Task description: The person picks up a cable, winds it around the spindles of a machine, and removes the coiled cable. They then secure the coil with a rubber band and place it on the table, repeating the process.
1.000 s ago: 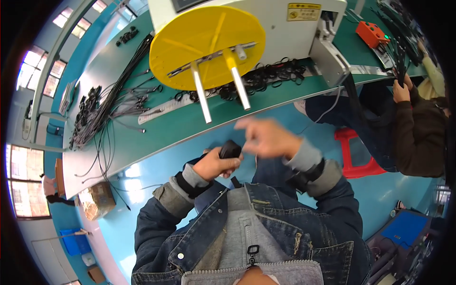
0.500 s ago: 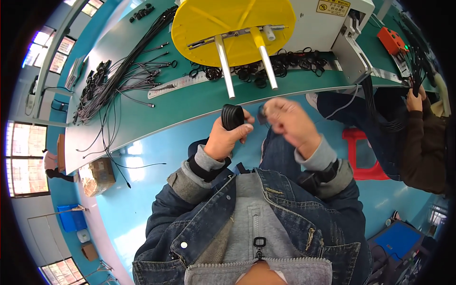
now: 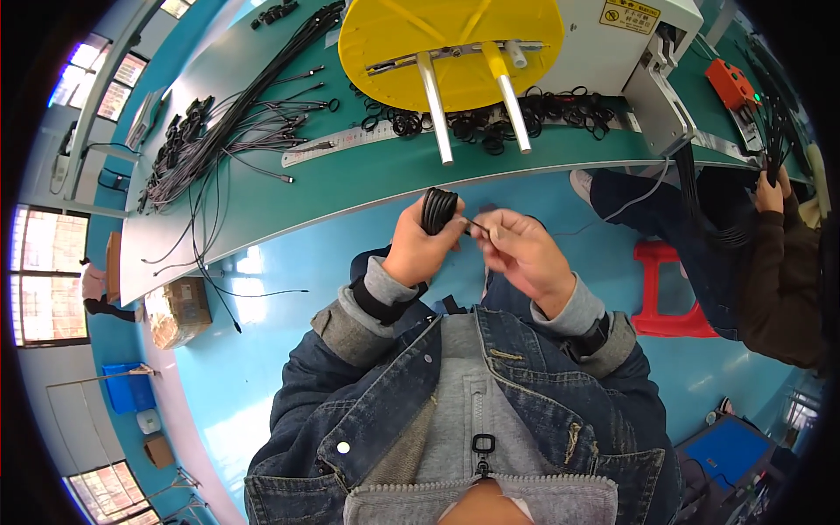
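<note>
My left hand point(image 3: 413, 252) is closed around a coil of black cable point(image 3: 440, 211) in front of the bench edge. Its loops stand up out of my fist, and the left thumb lies across their lower side. Just to the right, my right hand point(image 3: 530, 259) pinches a thin dark strand point(image 3: 476, 226) that runs toward the coil. Whether this strand is the cable's own end or a separate tie cannot be made out. Both hands are above the floor, close together.
Beyond my hands, a yellow disc point(image 3: 376, 74) with two projecting rods overhangs the green bench point(image 3: 350, 184). Small black loops point(image 3: 490, 131) lie beside a steel ruler point(image 3: 306, 156). Long cables point(image 3: 236, 122) spread over the left side. At right, a co-worker's hand point(image 3: 770, 192) holds cables near a red stool point(image 3: 647, 289).
My right hand has come down and left toward the coil, and now a thin strand shows between the hands. The left hand keeps its hold on the coil. The view has shifted slightly.
</note>
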